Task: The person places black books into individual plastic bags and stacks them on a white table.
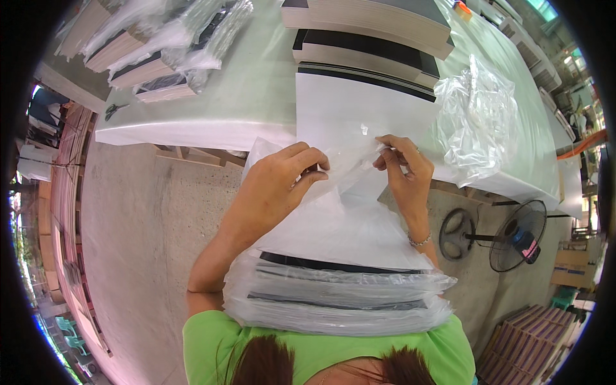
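Note:
A clear plastic bag (pixel 346 168) is stretched between my two hands at the table's front edge. My left hand (pixel 282 173) pinches its left side between thumb and fingers. On the opposite side, the fingertips of my right hand (pixel 407 168) are closed on the plastic. Beneath my hands, white sheets show through or beside the film; I cannot tell how far the bag covers them. A stack of plastic-wrapped sheets with black edges (pixel 340 301) rests against my chest. Ahead of my hands lies a white sheet with a black far edge (pixel 359 106).
Thick stacks of black-edged sheets (pixel 372 54) stand farther back on the table (pixel 250 96). Plastic-bagged stacks (pixel 151 67) lie at the far left, near scissors (pixel 114 111). A heap of clear bags (pixel 478 122) sits right. A fan (pixel 518 236) stands on the floor, right.

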`<state>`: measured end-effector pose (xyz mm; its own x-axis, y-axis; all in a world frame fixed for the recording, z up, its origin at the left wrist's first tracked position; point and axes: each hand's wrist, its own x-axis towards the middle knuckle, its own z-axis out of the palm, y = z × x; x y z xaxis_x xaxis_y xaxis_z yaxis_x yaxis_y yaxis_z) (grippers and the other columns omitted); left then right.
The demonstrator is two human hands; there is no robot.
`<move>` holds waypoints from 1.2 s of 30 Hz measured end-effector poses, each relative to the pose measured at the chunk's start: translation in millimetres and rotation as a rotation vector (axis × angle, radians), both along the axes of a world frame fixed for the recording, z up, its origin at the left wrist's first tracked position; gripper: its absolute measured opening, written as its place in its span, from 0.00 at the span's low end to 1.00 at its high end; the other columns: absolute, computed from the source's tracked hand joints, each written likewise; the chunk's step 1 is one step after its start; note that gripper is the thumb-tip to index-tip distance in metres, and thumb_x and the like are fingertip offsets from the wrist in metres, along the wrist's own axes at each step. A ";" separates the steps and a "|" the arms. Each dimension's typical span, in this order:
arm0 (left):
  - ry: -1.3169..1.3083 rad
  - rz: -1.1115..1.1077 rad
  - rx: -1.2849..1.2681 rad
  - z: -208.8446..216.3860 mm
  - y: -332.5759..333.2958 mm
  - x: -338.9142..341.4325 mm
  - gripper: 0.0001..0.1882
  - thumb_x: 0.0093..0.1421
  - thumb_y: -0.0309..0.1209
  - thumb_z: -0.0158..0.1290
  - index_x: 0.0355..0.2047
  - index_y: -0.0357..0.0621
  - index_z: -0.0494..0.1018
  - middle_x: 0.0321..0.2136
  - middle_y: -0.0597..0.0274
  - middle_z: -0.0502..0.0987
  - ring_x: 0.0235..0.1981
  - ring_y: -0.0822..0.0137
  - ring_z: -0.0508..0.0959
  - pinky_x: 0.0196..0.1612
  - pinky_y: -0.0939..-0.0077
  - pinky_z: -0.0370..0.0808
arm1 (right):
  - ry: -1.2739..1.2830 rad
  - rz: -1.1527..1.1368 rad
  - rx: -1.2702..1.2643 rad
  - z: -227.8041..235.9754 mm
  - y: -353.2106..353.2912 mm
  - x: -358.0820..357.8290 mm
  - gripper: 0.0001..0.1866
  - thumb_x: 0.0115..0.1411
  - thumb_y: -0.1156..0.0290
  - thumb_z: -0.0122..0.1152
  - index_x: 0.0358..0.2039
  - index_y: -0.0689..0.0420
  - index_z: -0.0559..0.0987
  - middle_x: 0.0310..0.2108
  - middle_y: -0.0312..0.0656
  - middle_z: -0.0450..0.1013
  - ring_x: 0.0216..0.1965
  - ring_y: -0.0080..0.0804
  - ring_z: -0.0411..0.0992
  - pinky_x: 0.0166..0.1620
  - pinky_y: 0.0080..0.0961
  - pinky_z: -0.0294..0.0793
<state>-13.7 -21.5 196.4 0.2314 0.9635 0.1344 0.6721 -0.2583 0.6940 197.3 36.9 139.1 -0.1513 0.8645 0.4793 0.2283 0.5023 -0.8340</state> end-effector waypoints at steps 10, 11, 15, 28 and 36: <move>0.315 -0.059 0.563 -17.3 14.5 14.0 0.17 0.45 0.32 0.60 0.36 0.50 0.70 0.36 0.66 0.67 0.34 0.66 0.71 0.35 0.71 0.69 | -0.012 -0.021 0.124 -5.2 2.4 -2.8 0.13 0.46 0.91 0.52 0.31 0.64 0.76 0.32 0.40 0.71 0.26 0.24 0.71 0.31 0.18 0.73; 0.320 -0.045 0.560 -20.2 15.8 14.8 0.16 0.44 0.31 0.61 0.35 0.51 0.71 0.36 0.66 0.67 0.34 0.66 0.71 0.36 0.71 0.68 | -0.006 -0.039 0.122 -4.9 2.3 -3.1 0.13 0.46 0.91 0.52 0.31 0.64 0.77 0.32 0.40 0.70 0.26 0.24 0.71 0.31 0.18 0.73; 0.313 0.055 0.589 -36.2 20.8 15.7 0.12 0.44 0.29 0.60 0.32 0.50 0.74 0.32 0.67 0.68 0.30 0.66 0.70 0.33 0.71 0.67 | 0.033 -0.008 0.083 -11.0 3.4 -3.0 0.12 0.46 0.90 0.52 0.31 0.63 0.77 0.32 0.40 0.69 0.26 0.24 0.71 0.31 0.18 0.73; -0.018 0.138 0.689 -69.0 -3.5 10.3 0.12 0.43 0.33 0.63 0.29 0.49 0.75 0.26 0.70 0.69 0.26 0.69 0.70 0.29 0.76 0.65 | 0.163 -0.099 0.059 -25.5 -1.2 -7.0 0.10 0.49 0.88 0.55 0.32 0.62 0.78 0.36 0.37 0.60 0.33 0.21 0.63 0.36 0.14 0.68; -0.047 0.400 0.477 -63.0 -5.3 -7.0 0.18 0.41 0.32 0.65 0.33 0.47 0.73 0.31 0.65 0.72 0.34 0.65 0.71 0.45 0.67 0.61 | 0.305 -0.095 -0.011 -24.5 -1.4 -14.2 0.08 0.52 0.83 0.56 0.35 0.63 0.76 0.37 0.36 0.61 0.33 0.17 0.61 0.34 0.12 0.63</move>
<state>-20.7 -26.8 133.4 -0.1517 0.8055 0.5729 0.7528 -0.2815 0.5951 183.2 35.5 114.6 0.0794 0.8732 0.4809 0.0125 0.4815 -0.8764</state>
